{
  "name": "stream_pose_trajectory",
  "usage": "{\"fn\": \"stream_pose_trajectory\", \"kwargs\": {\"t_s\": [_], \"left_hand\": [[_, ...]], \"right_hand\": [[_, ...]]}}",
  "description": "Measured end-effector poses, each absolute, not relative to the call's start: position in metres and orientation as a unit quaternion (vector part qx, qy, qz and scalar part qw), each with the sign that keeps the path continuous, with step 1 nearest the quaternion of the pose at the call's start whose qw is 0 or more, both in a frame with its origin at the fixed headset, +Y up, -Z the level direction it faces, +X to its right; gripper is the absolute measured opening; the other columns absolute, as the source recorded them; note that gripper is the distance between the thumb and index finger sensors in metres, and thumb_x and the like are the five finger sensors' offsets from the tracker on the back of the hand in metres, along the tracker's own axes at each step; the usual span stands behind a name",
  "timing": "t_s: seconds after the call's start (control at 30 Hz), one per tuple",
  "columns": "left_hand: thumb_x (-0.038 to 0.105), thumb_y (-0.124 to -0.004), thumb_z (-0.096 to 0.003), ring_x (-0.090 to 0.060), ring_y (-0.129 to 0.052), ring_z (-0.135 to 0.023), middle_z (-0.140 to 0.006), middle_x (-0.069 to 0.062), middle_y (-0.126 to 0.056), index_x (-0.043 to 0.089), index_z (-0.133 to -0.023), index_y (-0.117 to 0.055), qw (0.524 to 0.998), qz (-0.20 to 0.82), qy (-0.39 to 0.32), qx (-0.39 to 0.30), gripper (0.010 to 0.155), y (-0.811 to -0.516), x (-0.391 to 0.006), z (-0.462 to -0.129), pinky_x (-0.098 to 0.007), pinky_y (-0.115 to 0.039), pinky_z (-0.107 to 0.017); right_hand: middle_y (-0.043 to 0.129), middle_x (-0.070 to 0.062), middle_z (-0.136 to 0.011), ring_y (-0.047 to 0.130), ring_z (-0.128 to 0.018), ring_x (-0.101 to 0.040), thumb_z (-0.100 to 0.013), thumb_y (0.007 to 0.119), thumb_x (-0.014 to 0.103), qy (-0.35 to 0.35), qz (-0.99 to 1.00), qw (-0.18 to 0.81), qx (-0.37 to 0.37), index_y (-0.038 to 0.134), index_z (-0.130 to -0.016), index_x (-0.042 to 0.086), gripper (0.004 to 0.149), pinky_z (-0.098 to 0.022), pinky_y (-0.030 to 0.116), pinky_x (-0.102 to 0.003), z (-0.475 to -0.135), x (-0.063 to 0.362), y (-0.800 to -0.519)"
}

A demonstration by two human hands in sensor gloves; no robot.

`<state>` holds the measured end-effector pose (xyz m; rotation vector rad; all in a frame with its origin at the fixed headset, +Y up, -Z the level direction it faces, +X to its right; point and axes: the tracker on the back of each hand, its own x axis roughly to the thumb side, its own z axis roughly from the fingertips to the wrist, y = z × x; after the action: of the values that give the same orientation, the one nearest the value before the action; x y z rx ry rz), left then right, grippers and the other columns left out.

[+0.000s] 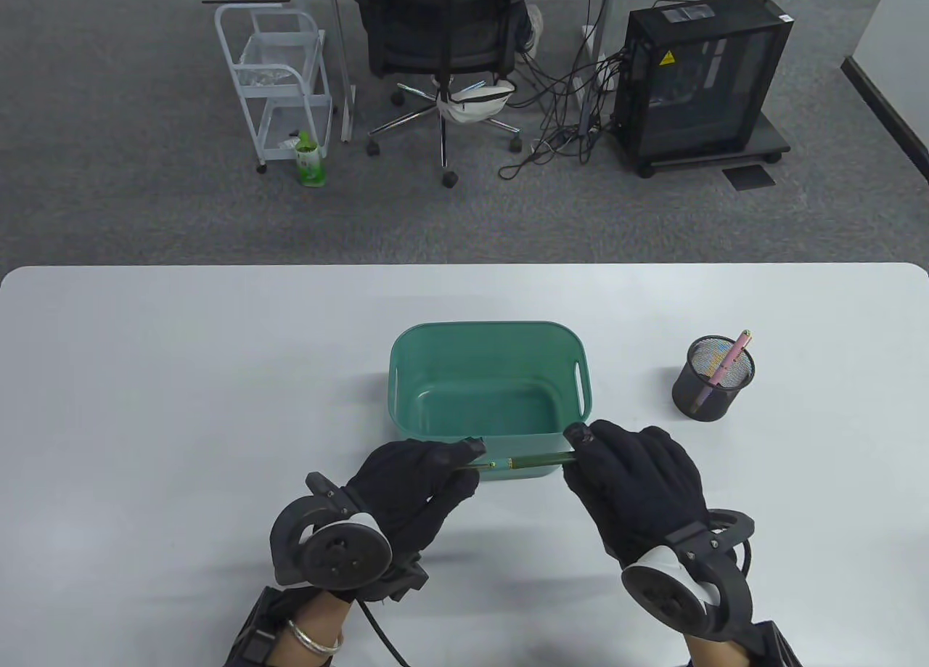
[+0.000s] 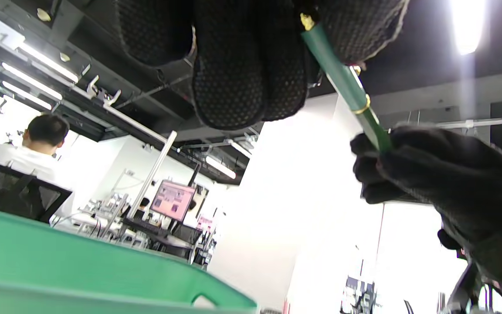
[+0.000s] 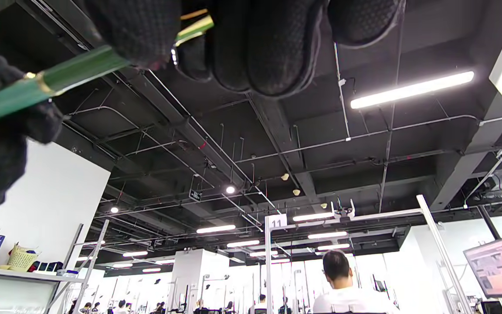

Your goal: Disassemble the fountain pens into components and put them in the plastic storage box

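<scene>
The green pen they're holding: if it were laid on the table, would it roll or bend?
The green pen looks like a slim, round, straight tube, so it would probably roll. Spanning left hand and right hand without sagging, it seems stiff. Its smooth surface may be slippery.

**Two gloved hands gripping a pen between them**

The left hand (image 1: 417, 478) sits at 7 o'clock, fingers curled round one end of the green pen (image 1: 533, 461). The right hand (image 1: 639, 478), at 5 o'clock, pinches the other end. Both wrists enter from 6 o'clock.
</scene>
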<state>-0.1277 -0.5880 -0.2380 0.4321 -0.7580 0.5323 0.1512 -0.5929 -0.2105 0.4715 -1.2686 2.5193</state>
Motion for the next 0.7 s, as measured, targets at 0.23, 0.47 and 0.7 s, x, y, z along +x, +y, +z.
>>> {"fn": "stream_pose_trajectory", "kwargs": {"t_s": [0.23,0.47,0.7], "left_hand": [[0.035,-0.068,-0.0683,-0.02,-0.101,-0.063,-0.08,-0.005,-0.099,0.009,-0.098,-0.084,0.858,0.265,-0.377,0.227,0.043,-0.5903,-0.128,-0.2389,-0.045,-0.078,-0.064],[0.035,-0.069,-0.0677,-0.018,-0.103,-0.062,-0.078,-0.004,-0.1,0.009,-0.097,-0.086,0.838,0.292,-0.38,0.261,0.042,-0.5912,-0.1319,-0.2388,-0.044,-0.079,-0.064],[0.035,-0.069,-0.0678,-0.018,-0.103,-0.062,-0.078,-0.004,-0.1,0.009,-0.097,-0.086,0.839,0.287,-0.385,0.255,0.042,-0.5932,-0.129,-0.2396,-0.043,-0.08,-0.064]], "right_hand": [[0.084,0.002,-0.093,0.09,-0.077,-0.014,-0.051,0.078,0.049,-0.431,0.874,0.146,0.169,0.084,-0.093,0.033,0.045,-0.07,0.067,-0.047,-0.2105,0.1518,-0.5923],[0.083,0.002,-0.096,0.089,-0.08,-0.015,-0.051,0.077,0.05,-0.428,0.874,0.15,0.177,0.082,-0.094,0.032,0.047,-0.072,0.066,-0.047,-0.21,0.1511,-0.5922],[0.075,0.001,-0.105,0.081,-0.091,-0.019,-0.051,0.075,0.055,-0.417,0.874,0.143,0.204,0.073,-0.105,0.031,0.059,-0.077,0.058,-0.051,-0.2087,0.1439,-0.5952]]}}
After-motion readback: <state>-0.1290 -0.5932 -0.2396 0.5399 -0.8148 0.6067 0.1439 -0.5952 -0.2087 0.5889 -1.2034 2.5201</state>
